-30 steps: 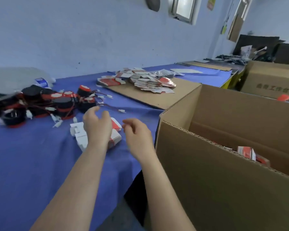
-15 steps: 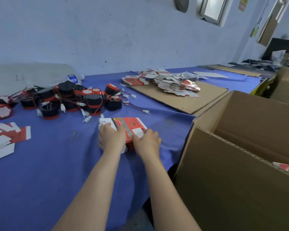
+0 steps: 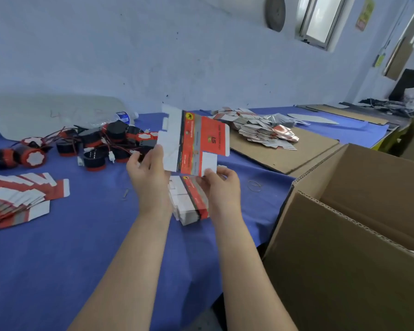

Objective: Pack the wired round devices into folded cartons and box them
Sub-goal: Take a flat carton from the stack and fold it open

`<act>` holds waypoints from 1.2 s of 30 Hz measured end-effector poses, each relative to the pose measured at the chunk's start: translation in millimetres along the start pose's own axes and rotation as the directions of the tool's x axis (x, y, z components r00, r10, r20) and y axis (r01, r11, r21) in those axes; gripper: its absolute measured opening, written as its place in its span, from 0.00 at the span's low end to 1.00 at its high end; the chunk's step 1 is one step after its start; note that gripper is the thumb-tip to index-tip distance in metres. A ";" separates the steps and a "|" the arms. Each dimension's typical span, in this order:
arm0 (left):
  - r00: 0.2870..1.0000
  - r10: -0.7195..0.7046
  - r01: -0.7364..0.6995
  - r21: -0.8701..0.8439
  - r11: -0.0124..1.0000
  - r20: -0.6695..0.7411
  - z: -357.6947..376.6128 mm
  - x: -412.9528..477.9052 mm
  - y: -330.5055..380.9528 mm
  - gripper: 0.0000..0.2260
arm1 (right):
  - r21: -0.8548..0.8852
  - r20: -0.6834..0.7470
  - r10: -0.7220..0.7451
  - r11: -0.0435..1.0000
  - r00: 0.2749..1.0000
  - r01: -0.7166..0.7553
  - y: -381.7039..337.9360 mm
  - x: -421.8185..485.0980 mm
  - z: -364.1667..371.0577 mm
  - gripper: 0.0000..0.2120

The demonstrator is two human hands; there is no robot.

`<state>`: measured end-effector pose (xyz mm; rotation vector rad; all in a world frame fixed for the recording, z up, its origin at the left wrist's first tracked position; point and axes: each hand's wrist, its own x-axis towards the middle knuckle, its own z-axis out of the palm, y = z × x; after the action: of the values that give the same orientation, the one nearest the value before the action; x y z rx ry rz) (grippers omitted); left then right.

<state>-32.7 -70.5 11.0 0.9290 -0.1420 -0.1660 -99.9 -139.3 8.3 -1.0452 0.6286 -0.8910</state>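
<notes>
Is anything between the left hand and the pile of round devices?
Nothing visible does. The round devices lie just beyond and left of the left hand, with only blue cloth between. The flat carton it holds with the right hand is to its right; the carton stack lies below them.

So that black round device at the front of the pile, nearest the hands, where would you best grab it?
Grip the black round device by its drum-shaped side wall, fingers coming from above on the near side. It stands upright on its red base with that side free, while the wires around it run back into the pile; tugging those would likely drag the others.
</notes>
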 end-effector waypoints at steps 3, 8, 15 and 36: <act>0.994 0.052 -0.051 -0.013 0.999 0.094 -13.8 1.7 14.8 0.17 | 0.073 0.130 0.044 0.996 0.991 -0.054 7.2 -7.9 26.9 0.07; 0.972 0.234 -0.225 0.224 0.948 -0.014 -72.3 22.3 54.6 0.14 | -0.453 0.126 -0.144 0.872 0.981 0.186 40.8 -25.6 79.6 0.22; 0.916 0.366 -0.275 0.411 0.869 -0.163 -178.3 46.3 114.1 0.05 | -0.297 0.641 -0.324 0.731 0.695 0.615 76.6 -60.4 169.0 0.22; 0.871 0.482 -0.399 0.443 0.803 -0.090 -215.4 45.3 95.4 0.14 | -0.154 0.627 0.065 0.987 0.776 0.042 132.6 -83.7 195.1 0.10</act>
<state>60.9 145.1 -37.2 1.3023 -0.2111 0.4132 55.5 51.9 -35.7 -1.3951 0.1306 -0.4251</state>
